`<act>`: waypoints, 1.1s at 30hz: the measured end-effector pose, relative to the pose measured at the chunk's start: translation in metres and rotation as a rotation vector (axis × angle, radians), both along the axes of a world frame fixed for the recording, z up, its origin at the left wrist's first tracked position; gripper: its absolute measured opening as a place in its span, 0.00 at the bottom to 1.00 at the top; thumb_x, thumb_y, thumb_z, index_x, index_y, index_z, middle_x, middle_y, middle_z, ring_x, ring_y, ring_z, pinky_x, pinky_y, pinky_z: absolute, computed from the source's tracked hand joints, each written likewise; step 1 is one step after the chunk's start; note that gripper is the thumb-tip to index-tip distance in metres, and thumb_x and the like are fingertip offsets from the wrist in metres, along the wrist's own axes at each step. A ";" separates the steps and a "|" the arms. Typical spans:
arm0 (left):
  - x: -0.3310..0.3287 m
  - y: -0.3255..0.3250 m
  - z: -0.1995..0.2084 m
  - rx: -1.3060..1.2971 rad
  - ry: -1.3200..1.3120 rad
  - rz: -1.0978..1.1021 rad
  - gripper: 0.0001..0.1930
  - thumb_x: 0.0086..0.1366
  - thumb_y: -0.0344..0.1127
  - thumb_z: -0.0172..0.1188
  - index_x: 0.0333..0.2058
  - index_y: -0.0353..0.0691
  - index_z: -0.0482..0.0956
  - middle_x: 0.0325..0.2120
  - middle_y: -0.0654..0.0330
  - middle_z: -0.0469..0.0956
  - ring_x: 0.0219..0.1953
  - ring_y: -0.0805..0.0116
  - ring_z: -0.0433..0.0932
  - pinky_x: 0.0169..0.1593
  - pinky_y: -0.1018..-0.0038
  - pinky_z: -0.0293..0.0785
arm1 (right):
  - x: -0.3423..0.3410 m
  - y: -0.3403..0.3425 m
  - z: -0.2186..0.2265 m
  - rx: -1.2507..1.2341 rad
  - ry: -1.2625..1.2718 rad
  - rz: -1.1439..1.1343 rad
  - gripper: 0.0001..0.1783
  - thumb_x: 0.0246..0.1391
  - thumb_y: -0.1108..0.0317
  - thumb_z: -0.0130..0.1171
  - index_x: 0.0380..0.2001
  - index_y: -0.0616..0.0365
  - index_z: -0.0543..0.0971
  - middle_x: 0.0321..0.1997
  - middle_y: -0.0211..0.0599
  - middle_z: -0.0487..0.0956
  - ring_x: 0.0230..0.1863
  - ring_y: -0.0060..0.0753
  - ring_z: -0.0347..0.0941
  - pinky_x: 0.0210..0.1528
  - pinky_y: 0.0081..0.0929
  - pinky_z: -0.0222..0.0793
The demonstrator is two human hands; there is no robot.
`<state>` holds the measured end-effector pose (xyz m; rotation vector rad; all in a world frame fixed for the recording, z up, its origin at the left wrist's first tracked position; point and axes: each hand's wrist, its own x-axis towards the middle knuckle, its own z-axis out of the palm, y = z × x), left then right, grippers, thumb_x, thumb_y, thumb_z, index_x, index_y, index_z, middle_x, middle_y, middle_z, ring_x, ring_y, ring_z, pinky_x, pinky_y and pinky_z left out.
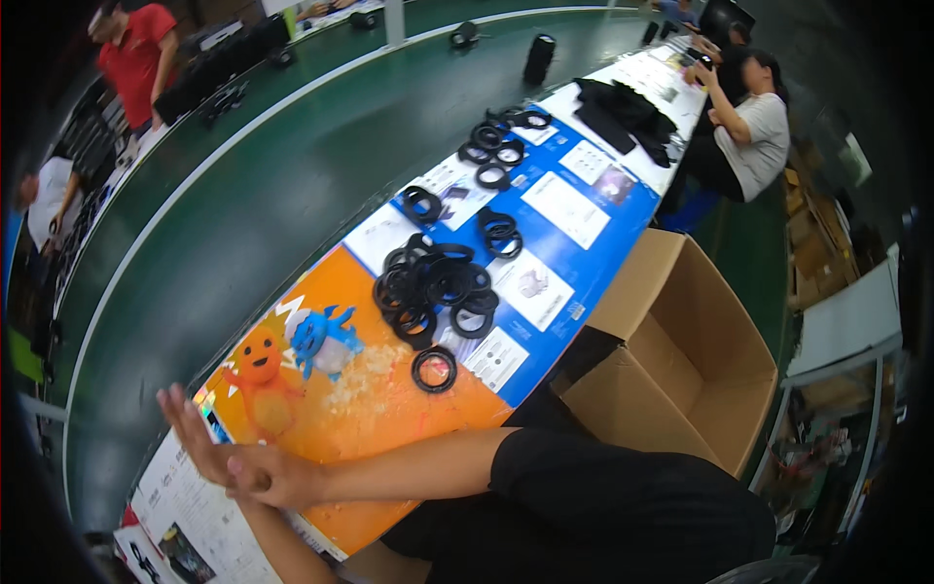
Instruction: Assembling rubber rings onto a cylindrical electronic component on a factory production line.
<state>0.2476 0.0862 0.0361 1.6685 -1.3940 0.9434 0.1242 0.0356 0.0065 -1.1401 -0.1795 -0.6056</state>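
My left hand is raised over the near left end of the table, its fingers stretched out and holding nothing. Around its wrist my right hand is closed, with the right forearm crossing in front of me. To the right of the hands, a loose pile of black rings lies where an orange printed sheet meets a blue one. A single black ring sits apart at the pile's near side. Neither hand touches the rings.
More black rings lie farther up the table, before some black cloth. An open cardboard box stands right of the table. One person sits at the far right; another in red stands far left, across the green floor.
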 end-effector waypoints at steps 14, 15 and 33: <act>-0.015 -0.003 0.011 0.138 0.165 -0.086 0.14 0.62 0.41 0.56 0.31 0.38 0.85 0.20 0.54 0.76 0.22 0.54 0.75 0.27 0.60 0.70 | -0.004 -0.005 -0.008 -0.220 0.107 -0.201 0.17 0.65 0.67 0.77 0.31 0.61 0.77 0.28 0.42 0.80 0.30 0.41 0.79 0.38 0.37 0.76; -0.012 -0.003 0.008 0.152 0.193 -0.079 0.13 0.61 0.41 0.57 0.29 0.38 0.83 0.20 0.54 0.76 0.22 0.53 0.75 0.27 0.60 0.70 | -0.002 -0.003 -0.009 -0.231 0.135 -0.200 0.17 0.66 0.66 0.77 0.31 0.61 0.77 0.27 0.41 0.79 0.28 0.39 0.78 0.36 0.36 0.76; -0.006 0.001 -0.002 -0.080 0.040 -0.068 0.26 0.67 0.53 0.49 0.28 0.32 0.81 0.19 0.54 0.69 0.22 0.57 0.70 0.27 0.63 0.63 | -0.002 -0.011 0.005 -0.387 -0.019 -0.190 0.14 0.63 0.73 0.74 0.48 0.63 0.80 0.45 0.50 0.84 0.44 0.56 0.84 0.46 0.41 0.80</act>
